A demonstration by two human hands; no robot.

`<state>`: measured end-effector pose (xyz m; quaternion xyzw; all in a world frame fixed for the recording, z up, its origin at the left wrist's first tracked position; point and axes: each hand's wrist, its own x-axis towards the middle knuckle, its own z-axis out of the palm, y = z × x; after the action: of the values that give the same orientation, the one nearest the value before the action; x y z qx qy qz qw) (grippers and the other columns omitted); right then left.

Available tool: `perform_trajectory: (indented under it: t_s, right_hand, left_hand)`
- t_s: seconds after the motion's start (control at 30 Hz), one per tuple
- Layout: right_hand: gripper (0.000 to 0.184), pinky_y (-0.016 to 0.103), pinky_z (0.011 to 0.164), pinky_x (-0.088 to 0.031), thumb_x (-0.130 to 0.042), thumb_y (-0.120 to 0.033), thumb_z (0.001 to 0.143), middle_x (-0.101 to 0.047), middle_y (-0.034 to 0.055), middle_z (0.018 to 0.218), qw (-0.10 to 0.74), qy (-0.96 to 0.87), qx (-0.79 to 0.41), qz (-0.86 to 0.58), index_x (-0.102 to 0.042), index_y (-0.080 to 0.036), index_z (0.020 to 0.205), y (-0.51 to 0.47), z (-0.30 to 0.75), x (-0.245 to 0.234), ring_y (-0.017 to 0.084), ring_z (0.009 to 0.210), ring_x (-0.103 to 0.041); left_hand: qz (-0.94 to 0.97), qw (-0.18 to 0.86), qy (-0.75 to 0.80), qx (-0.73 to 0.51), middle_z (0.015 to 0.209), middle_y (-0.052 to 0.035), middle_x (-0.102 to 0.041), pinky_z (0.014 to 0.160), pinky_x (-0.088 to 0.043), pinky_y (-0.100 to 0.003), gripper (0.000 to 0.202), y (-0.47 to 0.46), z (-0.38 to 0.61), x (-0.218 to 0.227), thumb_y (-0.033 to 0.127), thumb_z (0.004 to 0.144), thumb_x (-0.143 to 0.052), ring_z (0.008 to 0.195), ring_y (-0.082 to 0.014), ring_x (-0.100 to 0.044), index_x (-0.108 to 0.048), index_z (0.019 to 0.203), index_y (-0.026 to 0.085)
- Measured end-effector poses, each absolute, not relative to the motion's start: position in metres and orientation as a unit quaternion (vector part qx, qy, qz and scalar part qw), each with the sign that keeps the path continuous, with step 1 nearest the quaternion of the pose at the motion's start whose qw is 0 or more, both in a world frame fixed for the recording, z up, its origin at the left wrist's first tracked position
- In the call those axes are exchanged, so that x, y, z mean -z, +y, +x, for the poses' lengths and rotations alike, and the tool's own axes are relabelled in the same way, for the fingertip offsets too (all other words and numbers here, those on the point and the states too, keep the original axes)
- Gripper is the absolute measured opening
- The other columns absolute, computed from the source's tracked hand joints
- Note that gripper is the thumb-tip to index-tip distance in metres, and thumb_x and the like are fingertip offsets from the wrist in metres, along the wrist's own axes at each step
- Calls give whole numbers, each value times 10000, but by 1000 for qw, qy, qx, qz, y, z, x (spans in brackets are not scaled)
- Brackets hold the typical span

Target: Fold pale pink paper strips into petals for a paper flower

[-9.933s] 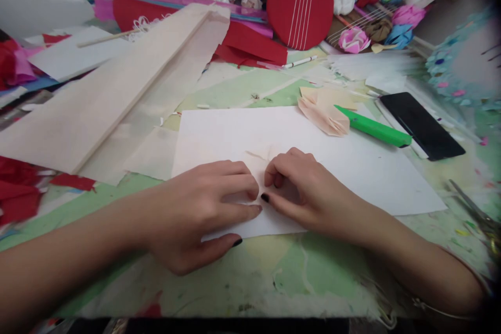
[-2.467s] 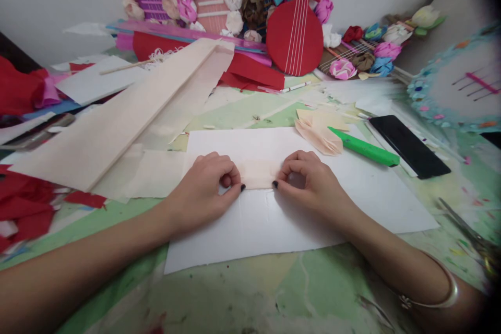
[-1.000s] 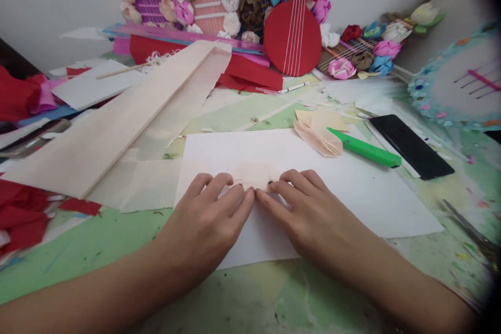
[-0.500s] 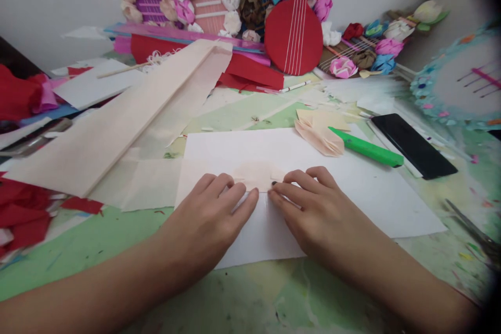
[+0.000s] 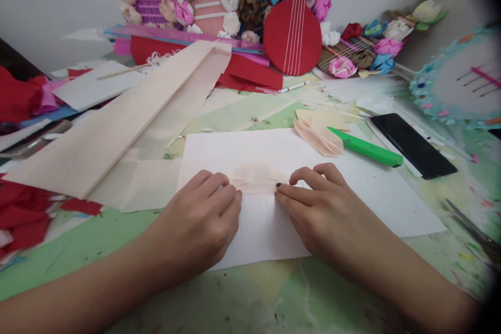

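A thin pale peach piece of paper [image 5: 256, 180] lies on a white sheet [image 5: 235, 148] in front of me. My left hand [image 5: 205, 222] has its fingers closed on the left end of the peach piece's near edge. At the other end, my right hand [image 5: 319, 209] pinches the same edge between thumb and index finger, its outer fingers curled above. Just beyond the right hand, a folded bundle of peach paper [image 5: 319, 136] and a green box cutter [image 5: 368, 150] rest on the sheet.
A large peach paper sheet [image 5: 109, 130] slants across the left. A black phone [image 5: 413, 145] and scissors [image 5: 472, 227] lie at right. Behind stands a red paper lute [image 5: 293, 36] among paper flowers. Red scraps [image 5: 23, 209] sit at the left edge.
My hands have moved apart along the near edge of the peach paper, the left hand shifting left and the right slightly right. More of the piece shows between them.
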<state>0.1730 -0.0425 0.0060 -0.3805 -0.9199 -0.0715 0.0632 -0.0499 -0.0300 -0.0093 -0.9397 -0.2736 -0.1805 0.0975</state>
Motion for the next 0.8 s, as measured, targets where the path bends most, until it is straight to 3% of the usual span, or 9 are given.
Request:
perform_trajectory:
  t_s: [0.53, 0.8]
  right_hand:
    - [234, 386, 691, -312, -507, -22, 789, -637, 84, 750, 69, -917, 82, -385, -585, -145, 607, -39, 176, -5, 234, 817, -499]
    - [244, 352, 627, -297, -505, -28, 781, -574, 51, 602, 109, -911, 63, -392, -536, -164, 580, -43, 172, -2, 180, 671, -440]
  left_hand:
    - [-928, 113, -288, 208, 683, -66, -628, 670, -521, -395, 198, -29, -48, 6, 93, 844, -511, 735, -214, -596, -650, 707, 134]
    - [-917, 156, -321, 178, 823, -142, -678, 765, -534, -457, 207, -22, -50, 12, 186, 898, -507, 946, -317, -622, -674, 853, 74]
